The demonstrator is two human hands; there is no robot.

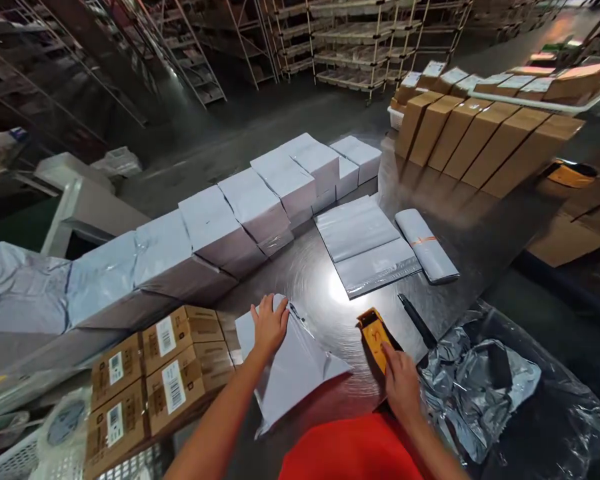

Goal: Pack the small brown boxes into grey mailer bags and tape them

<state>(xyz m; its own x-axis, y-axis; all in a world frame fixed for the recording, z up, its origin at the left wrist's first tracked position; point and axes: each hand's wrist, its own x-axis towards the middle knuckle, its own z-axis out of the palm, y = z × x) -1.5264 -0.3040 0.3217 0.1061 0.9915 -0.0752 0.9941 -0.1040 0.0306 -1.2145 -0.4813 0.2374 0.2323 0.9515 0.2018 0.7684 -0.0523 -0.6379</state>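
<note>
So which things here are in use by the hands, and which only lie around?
In use: left hand flat on a white bag; right hand on the yellow scanner.

Lying about: flat bags, bag roll, pen, brown boxes, wrapped parcels.

Carton labels (173, 386) too small to read
</note>
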